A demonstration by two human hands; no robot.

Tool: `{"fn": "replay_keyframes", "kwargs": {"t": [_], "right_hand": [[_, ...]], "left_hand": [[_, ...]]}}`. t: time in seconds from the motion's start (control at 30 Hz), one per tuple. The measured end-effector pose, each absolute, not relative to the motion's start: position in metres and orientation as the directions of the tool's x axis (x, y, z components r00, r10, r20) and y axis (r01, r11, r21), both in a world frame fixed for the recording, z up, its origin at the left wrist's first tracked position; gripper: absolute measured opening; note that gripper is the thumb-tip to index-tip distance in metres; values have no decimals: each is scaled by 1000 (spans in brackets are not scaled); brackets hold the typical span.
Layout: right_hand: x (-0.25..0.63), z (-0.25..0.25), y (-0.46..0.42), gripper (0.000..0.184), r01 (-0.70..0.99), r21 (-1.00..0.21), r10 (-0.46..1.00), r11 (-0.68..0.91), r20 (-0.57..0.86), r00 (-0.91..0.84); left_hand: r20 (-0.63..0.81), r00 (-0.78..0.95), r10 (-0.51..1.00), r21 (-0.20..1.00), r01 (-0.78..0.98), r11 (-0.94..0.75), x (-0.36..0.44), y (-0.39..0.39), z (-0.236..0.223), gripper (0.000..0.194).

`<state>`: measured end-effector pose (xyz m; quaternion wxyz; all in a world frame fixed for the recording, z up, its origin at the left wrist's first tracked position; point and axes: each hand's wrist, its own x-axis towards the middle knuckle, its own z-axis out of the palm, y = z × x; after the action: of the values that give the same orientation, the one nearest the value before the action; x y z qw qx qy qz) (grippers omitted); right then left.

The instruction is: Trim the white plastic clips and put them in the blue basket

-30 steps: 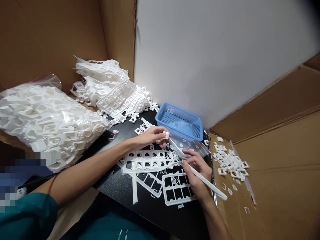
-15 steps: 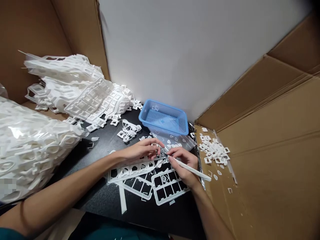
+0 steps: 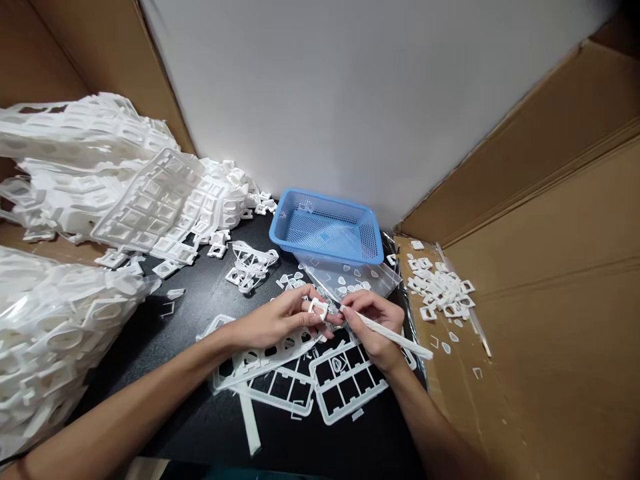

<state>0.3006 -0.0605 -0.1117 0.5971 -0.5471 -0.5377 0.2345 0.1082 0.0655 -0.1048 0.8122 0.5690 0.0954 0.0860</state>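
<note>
Between the thumb and fingers of my left hand (image 3: 287,317) is a small white frame piece (image 3: 319,309) with an opening in its middle. My right hand (image 3: 376,328) grips a long tool with a white wrapped handle (image 3: 400,341) like a pen. Its thin dark tip points left, close to my left fingertips; I cannot tell whether it touches the piece. Beneath my hands lie white grid frames (image 3: 345,387) and a white sheet with holes (image 3: 267,357), partly hidden by my left hand. Small white cut-out scraps surround them.
A blue perforated basket (image 3: 327,227) stands against the wall on a clear plastic bag (image 3: 370,279). White sheets (image 3: 145,193) pile up at left, behind a bulging clear bag of white pieces (image 3: 55,333). Loose frame pieces (image 3: 443,290) lie on cardboard (image 3: 550,347) at right.
My left hand has turned, so the small white frame piece now shows at its fingers. My right hand still holds the tool. The whole view has shifted slightly.
</note>
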Motion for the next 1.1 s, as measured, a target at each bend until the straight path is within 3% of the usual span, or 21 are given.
{"fn": "replay_keyframes", "kwargs": {"t": [0.37, 0.53, 0.77, 0.97, 1.1], "right_hand": [[297, -103, -63, 15, 213, -941, 930, 261, 304, 204], [304, -95, -65, 14, 188, -967, 978, 171, 190, 88], [309, -86, -71, 9, 385, -904, 974, 186, 220, 46], [310, -80, -72, 10, 421, -897, 980, 134, 182, 76], [309, -78, -73, 11, 505, -841, 966, 193, 254, 53]], "left_hand": [[-87, 954, 288, 964, 8, 266, 108, 67, -102, 19], [-96, 941, 323, 986, 45, 161, 108, 64, -101, 14], [-96, 923, 372, 995, 91, 33, 108, 59, -108, 15], [-130, 916, 379, 991, 125, 38, 110, 59, -108, 16], [-120, 925, 359, 992, 123, 14, 110, 60, -105, 16]]}}
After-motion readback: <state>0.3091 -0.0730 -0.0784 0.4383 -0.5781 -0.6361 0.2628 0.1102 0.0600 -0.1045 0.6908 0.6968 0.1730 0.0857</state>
